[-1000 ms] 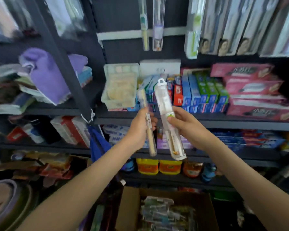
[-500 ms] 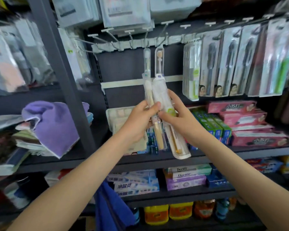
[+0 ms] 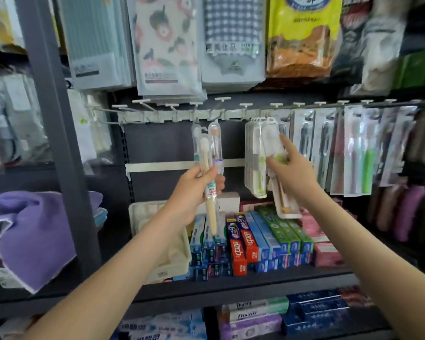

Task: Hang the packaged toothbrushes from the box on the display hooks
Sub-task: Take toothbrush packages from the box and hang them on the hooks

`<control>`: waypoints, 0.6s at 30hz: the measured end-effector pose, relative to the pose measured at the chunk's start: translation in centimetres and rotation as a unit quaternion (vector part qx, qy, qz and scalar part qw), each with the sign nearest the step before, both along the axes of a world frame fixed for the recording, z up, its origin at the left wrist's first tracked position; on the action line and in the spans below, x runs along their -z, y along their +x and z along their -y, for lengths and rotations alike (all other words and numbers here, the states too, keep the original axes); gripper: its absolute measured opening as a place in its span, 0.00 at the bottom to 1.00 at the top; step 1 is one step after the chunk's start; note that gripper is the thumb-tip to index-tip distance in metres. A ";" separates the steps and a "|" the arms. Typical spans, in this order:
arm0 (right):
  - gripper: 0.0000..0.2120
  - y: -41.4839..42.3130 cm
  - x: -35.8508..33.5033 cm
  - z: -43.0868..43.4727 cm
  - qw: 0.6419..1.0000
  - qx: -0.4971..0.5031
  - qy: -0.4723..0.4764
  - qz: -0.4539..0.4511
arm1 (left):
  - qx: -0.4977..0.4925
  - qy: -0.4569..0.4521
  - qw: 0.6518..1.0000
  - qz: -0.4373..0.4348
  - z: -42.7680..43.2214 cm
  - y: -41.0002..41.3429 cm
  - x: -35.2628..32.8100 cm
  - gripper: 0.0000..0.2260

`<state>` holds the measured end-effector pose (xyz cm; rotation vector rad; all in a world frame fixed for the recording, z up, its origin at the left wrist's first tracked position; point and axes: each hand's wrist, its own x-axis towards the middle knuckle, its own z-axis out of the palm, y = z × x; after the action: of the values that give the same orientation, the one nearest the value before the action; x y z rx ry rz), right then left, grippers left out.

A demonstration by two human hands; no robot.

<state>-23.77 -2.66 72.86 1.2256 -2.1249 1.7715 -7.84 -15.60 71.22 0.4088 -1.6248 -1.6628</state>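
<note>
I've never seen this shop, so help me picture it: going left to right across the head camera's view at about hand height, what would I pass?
Purple towel → grey shelf post → left hand holding a slim toothbrush → right hand holding a wide toothbrush pack → hanging green toothbrush.

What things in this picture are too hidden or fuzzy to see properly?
- Head view: whether the wide toothbrush pack in the right hand is on a hook yet; the pack's top hides it.
- The box: out of frame below.
- Print on the slim toothbrush tube in the left hand: too small.
- Goods at the right edge: blurred.
</note>
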 end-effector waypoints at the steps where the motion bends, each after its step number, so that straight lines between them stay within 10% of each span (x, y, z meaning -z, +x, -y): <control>1: 0.30 -0.4 -0.4 0.0 1.000 0.007 0.007 -0.003 | -0.002 -0.003 1.000 -0.002 -0.1 -0.5 -0.2 0.10; 18: 0.31 -4.7 -2.0 2.6 0.997 -0.006 0.057 -0.041 | -0.040 -0.020 0.999 -0.020 0.9 -4.3 -0.6 0.12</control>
<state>-28.44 -5.27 74.86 1.3159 -2.2046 1.5941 -12.14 -16.50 71.85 0.4134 -1.5898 -1.5659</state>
